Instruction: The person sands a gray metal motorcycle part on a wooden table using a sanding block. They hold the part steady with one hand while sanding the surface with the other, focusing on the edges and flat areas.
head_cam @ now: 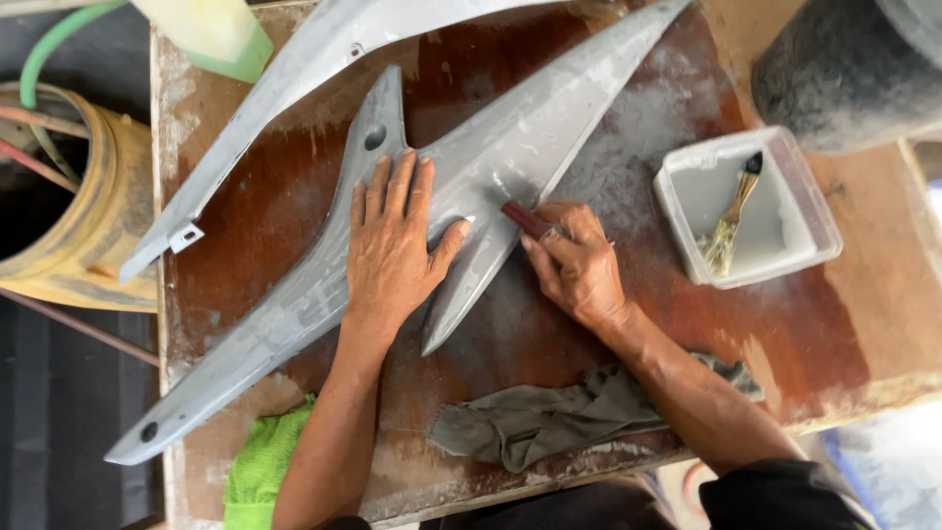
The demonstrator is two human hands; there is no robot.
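Two hands work one grey panel (pixel 510 147) lying across the board (pixel 245 236). Left hand (pixel 392 245) lies spread flat on the panel; right hand (pixel 579 265) pinches a red-handled tool (pixel 528 220) at the panel's edge. Likely risks: the tool slips toward the left thumb, or gouges the panel if pressure is uneven.

packages: 0 | labels: 0 | signs: 0 | screens: 0 | none visible anywhere in view
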